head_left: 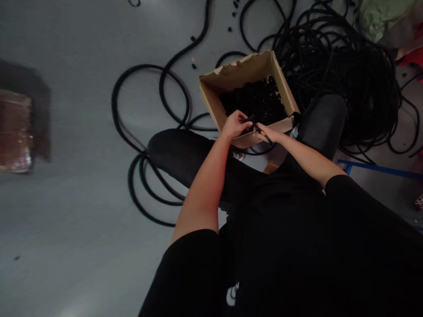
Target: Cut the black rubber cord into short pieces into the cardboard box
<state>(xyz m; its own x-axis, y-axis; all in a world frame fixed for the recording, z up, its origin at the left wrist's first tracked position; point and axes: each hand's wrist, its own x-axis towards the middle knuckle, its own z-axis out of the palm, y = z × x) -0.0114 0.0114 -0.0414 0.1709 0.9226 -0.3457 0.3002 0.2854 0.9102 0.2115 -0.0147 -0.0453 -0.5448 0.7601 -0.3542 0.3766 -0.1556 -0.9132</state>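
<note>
My left hand (pixel 235 124) is closed, its thumb and fingers pinching the end of a black rubber hose (pixel 250 119). Close beside it, my right hand (pixel 267 133) is wrapped round a hand tool (pixel 263 133) with orange and black parts, perhaps cutters; its jaws are too small to make out. Both hands work over the near edge of an open cardboard box (pixel 243 69) between my knees. Inside lies a heap of small black pieces (pixel 254 99).
A large tangled pile of black hose (pixel 343 75) lies right of the box. Loose loops (pixel 114 99) spread over the floor at left. Short black pieces (pixel 194 66) are scattered beyond. A blue metal bar (pixel 390 170) is at right, a pale green bag (pixel 380 15) top right, a brownish box (pixel 15 132) far left.
</note>
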